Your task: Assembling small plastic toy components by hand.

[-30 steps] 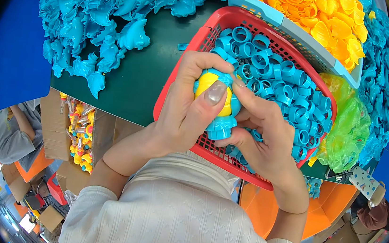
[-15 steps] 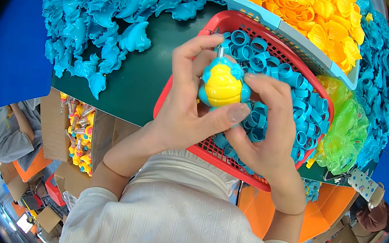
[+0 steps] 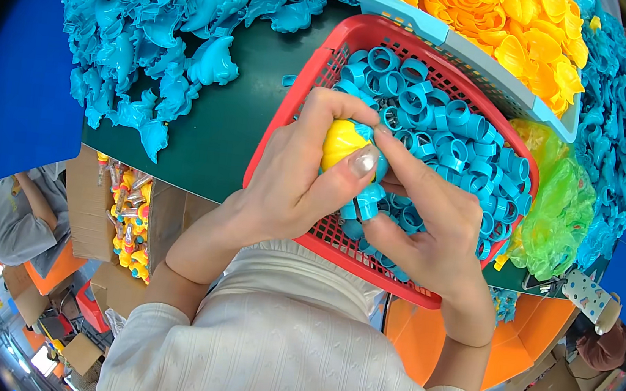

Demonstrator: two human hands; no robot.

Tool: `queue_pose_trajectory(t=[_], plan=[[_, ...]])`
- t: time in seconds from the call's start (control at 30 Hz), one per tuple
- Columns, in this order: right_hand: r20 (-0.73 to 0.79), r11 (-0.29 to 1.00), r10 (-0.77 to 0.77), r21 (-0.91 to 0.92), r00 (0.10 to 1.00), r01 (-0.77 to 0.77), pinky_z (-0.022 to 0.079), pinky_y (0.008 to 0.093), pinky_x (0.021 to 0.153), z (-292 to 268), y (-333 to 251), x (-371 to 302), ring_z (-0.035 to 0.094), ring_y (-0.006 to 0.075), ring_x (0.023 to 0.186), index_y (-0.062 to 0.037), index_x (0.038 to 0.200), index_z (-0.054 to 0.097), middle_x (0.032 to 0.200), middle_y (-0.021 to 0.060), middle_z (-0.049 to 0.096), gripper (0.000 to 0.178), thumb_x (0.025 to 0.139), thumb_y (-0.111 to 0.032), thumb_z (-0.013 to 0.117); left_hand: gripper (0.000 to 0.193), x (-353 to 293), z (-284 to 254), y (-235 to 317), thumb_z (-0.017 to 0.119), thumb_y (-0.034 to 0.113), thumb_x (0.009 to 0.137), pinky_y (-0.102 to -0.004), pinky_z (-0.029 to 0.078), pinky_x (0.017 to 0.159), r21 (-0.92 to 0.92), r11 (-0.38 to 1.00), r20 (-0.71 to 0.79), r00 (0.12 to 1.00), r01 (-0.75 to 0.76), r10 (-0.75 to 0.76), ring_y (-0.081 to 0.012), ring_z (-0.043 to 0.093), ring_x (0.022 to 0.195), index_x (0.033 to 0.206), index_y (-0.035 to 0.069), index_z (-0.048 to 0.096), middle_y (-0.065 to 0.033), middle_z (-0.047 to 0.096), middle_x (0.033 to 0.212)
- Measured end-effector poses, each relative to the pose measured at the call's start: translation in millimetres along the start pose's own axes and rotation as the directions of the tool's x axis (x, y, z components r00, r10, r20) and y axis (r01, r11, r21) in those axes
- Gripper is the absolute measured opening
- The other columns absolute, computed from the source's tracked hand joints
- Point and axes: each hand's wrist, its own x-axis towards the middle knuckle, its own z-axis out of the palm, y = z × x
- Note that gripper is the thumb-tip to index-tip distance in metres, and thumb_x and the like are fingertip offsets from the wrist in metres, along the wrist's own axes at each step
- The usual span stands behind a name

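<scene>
Between both hands, above the red basket, is a small plastic toy part [image 3: 342, 144] with a yellow ribbed shell and blue sides. My left hand [image 3: 301, 160] wraps round its yellow side, with the thumb pressed across it. My right hand [image 3: 433, 216] grips the blue side with thumb and fingers. Part of the toy is covered by my fingers. Beneath it, the red plastic basket [image 3: 284, 121] holds many blue plastic rings [image 3: 451, 153].
Blue molded pieces [image 3: 172, 13] are heaped at the far left of the dark green table [image 3: 221, 128]. A light blue basket [image 3: 430, 26] of yellow shells stands behind. At right are a green plastic bag [image 3: 552, 209] and another blue heap [image 3: 614, 128]. A cardboard box [image 3: 90, 206] stands lower left.
The toy part has been turned in my hands, its yellow side now toward the left and its blue end downward. My left fingers have curled round it.
</scene>
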Motion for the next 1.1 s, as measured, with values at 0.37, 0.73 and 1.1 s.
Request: queue_pose_trajectory(t=[0.37, 0.73, 1.1], plan=[[0.032, 0.999, -0.053, 0.006, 0.998, 0.052, 0.053, 0.031, 0.064, 2.5, -0.8, -1.3, 0.065, 0.0272, 0.079, 0.003, 0.12, 0.048, 0.114, 0.0198, 0.055, 0.062, 0.062, 0.001, 0.07, 0.031, -2.4, 0.7, 0.4, 0.052, 0.02, 0.087, -0.0295, 0.046, 0.058, 0.055, 0.996, -0.042, 0.996, -0.075, 0.078, -0.0203, 0.057, 0.067, 0.107, -0.001, 0.042, -0.0136, 0.056, 0.086], [-0.06, 0.998, -0.039, 0.053, 0.997, 0.042, 0.053, 0.0303, 0.077, 6.2, -0.6, 0.4, 0.063, 0.0209, 0.089, 0.0022, 0.119, 0.05, 0.112, 0.0158, 0.058, 0.055, 0.068, -0.002, 0.071, 0.038, 3.8, 8.9, -0.2, 0.054, 0.023, 0.087, -0.0268, 0.043, 0.071, -0.198, 0.972, -0.119, 0.987, -0.128, 0.105, -0.0146, 0.051, 0.085, 0.114, 0.001, 0.039, -0.0105, 0.05, 0.098], [-0.025, 0.995, -0.085, 0.054, 0.996, 0.086, 0.053, 0.03, 0.076, 3.1, 0.9, -0.9, 0.064, 0.0222, 0.088, 0.003, 0.119, 0.05, 0.112, 0.0171, 0.058, 0.058, 0.062, 0.006, 0.064, 0.048, 5.9, -2.0, -4.8, 0.063, 0.017, 0.076, -0.024, 0.042, 0.077, -0.136, 0.989, 0.036, 0.998, -0.051, 0.057, -0.0116, 0.048, 0.091, 0.113, 0.002, 0.036, -0.0091, 0.049, 0.101]])
